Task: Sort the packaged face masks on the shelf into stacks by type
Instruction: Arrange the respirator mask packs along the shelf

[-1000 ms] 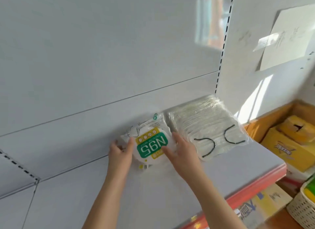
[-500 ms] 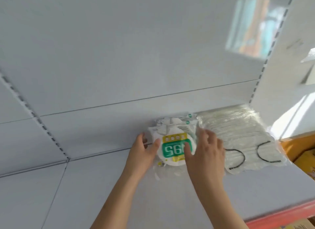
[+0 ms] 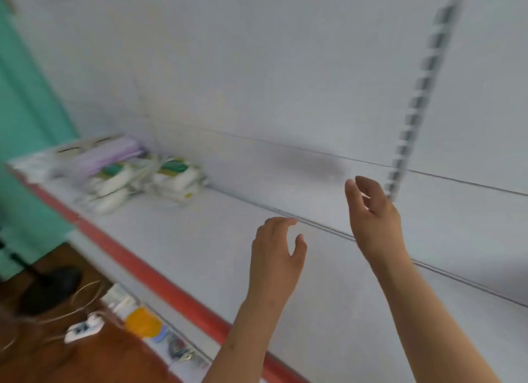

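Both of my hands hover empty over the bare middle of the white shelf (image 3: pixel 217 240). My left hand (image 3: pixel 277 248) has relaxed, slightly bent fingers. My right hand (image 3: pixel 371 211) is higher, near the back panel, fingers loose. Far to the left lies a blurred heap of packaged masks: white packs with green and yellow labels (image 3: pixel 174 177), more white packs (image 3: pixel 111 188), and a flat purple pack (image 3: pixel 111 154) behind them. The stacks I handled a moment ago are out of view.
A red strip (image 3: pixel 148 271) edges the shelf front. A slotted upright (image 3: pixel 414 97) runs down the back panel by my right hand. Below are a wooden floor, a white power strip (image 3: pixel 83 327) with cables, a dark object (image 3: pixel 51 285) and lower-shelf goods (image 3: pixel 143 322). A green wall (image 3: pixel 25 111) stands at left.
My hands have let go of the N95 pack and lifted off it. My view has swung left along the shelf, so the N95 and black-loop stacks are gone and the left heap appears.
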Demonstrator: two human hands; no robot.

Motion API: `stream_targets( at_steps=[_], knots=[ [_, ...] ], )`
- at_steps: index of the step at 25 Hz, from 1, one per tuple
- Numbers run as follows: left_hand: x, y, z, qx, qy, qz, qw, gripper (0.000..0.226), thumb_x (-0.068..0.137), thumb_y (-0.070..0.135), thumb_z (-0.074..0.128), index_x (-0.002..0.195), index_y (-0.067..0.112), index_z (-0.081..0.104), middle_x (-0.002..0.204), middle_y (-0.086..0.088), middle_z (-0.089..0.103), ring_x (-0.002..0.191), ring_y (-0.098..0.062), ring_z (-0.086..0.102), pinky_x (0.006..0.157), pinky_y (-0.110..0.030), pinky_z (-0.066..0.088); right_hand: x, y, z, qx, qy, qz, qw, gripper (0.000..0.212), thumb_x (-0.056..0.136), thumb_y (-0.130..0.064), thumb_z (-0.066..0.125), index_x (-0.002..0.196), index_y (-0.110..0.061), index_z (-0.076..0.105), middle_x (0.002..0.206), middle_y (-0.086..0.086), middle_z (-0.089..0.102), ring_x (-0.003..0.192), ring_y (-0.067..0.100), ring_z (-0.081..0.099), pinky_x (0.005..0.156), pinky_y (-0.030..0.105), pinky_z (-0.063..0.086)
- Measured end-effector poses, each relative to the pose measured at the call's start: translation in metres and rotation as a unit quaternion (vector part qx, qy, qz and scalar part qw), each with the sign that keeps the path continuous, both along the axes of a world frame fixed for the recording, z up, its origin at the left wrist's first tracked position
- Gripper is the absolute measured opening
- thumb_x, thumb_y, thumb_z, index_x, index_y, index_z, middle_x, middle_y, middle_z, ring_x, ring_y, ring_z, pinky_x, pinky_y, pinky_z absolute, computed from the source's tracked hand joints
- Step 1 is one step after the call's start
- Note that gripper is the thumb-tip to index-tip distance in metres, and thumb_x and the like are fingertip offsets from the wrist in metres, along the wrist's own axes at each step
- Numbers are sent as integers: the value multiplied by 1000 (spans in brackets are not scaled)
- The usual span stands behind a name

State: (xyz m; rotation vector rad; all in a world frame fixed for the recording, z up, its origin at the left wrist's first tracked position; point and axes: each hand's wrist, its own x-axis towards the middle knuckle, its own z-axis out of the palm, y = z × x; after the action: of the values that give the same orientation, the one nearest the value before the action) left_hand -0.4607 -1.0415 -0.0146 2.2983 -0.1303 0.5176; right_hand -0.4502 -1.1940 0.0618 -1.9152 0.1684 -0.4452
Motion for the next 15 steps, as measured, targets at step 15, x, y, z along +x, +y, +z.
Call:
stream_targets(
  at_steps=[15],
  knots=[
    [158, 332, -10, -523, 252, 86, 810, 70, 81, 48, 66, 143, 20, 51, 139, 1, 61, 120, -15, 64, 107, -35, 50, 245, 362, -69, 221, 328, 147, 907, 92, 61, -77, 72, 121, -8, 61, 111, 9, 68, 98, 28, 67, 75, 35, 58]
  ],
)
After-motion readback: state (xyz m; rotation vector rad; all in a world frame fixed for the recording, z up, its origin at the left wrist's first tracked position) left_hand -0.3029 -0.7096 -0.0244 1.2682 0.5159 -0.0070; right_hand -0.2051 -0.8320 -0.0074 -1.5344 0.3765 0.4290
